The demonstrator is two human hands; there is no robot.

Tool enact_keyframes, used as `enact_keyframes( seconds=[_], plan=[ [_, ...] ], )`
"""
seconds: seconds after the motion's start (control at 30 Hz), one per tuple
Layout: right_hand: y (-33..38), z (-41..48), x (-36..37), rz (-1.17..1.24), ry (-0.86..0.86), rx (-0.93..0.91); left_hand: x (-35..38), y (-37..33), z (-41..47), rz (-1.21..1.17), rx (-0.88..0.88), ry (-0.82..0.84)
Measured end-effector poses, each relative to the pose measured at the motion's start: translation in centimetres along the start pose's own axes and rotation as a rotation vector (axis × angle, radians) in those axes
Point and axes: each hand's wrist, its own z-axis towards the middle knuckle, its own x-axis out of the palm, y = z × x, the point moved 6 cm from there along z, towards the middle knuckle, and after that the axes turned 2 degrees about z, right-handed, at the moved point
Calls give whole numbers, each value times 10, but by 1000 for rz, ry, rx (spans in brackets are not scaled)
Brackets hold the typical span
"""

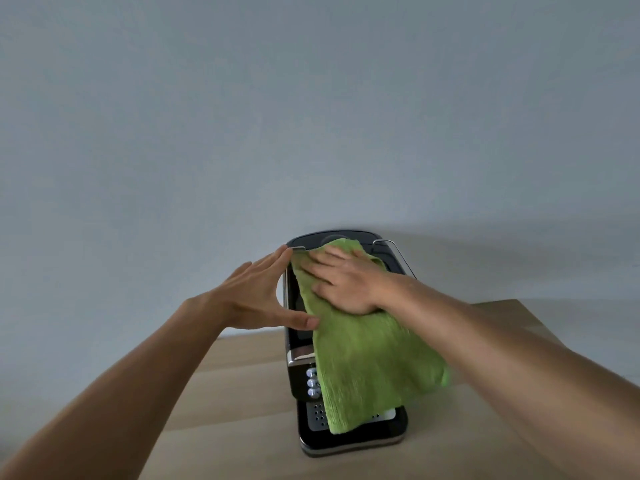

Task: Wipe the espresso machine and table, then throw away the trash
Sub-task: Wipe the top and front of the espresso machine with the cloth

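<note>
The left hand (258,296), fingers spread, steadies the espresso machine (341,431); the right hand (349,282) presses the green cloth (374,368) flat, wiping its top.

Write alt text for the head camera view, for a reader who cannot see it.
A person's right hand presses a green cloth flat on top of a black espresso machine, while the left hand steadies its left side. The cloth drapes down over the machine's front; it stands on a wooden table against a grey wall.
</note>
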Motion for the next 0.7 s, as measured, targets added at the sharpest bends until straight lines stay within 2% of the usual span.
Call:
enact_keyframes(
  seconds=[0.13,0.2,0.27,0.37,0.4,0.7],
  plan=[
    [-34,-11,5,219,-77,307,0,1,-1,6,-7,17],
    [-39,-11,5,262,-92,401,1,1,0,21,1,14],
    [-26,-3,3,199,-65,329,1,1,1,26,1,13],
    [-5,7,-2,147,-37,98,0,1,-1,28,-17,17],
    [-8,7,-3,168,-42,100,0,1,-1,29,-20,15],
    [-43,-26,11,307,-23,637,0,-1,0,56,9,3]
  ],
)
